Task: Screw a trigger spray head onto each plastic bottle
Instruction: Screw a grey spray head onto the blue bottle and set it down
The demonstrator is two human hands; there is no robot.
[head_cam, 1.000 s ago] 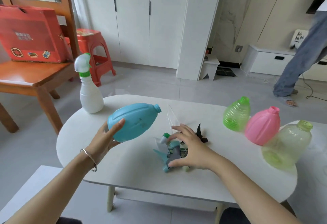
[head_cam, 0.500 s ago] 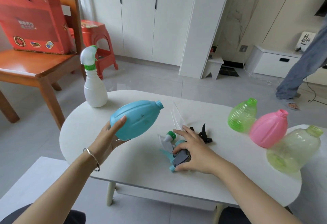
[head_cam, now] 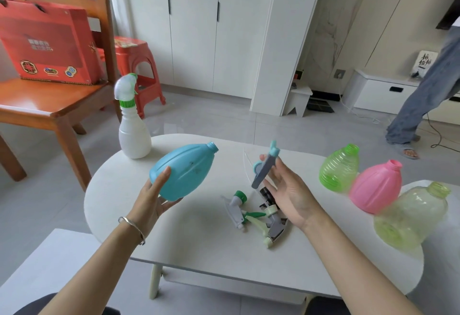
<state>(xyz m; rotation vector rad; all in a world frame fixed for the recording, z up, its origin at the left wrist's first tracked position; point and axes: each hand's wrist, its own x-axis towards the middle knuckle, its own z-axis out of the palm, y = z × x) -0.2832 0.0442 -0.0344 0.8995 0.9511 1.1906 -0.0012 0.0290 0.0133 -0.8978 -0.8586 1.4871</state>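
My left hand (head_cam: 153,202) grips a blue bottle (head_cam: 185,171) by its base, tilted with its open neck pointing up and right above the white table (head_cam: 199,247). My right hand (head_cam: 290,194) holds a grey and blue trigger spray head (head_cam: 265,165) lifted above the table, its clear dip tube hanging down. A small pile of other spray heads (head_cam: 256,217) lies on the table below that hand. A white bottle (head_cam: 133,125) with a green-collared spray head on it stands at the table's far left. Green (head_cam: 339,167), pink (head_cam: 377,186) and pale yellow-green (head_cam: 412,217) bottles lie open-necked at the right.
A wooden chair (head_cam: 49,105) with a red box (head_cam: 47,43) stands at the left, a red stool (head_cam: 135,65) behind it. Another person's leg (head_cam: 423,95) is on the floor at the far right. White cabinets line the back wall.
My right hand has picked the grey and blue spray head out of the pile and raised it toward the blue bottle's neck. My left hand keeps the bottle held up.
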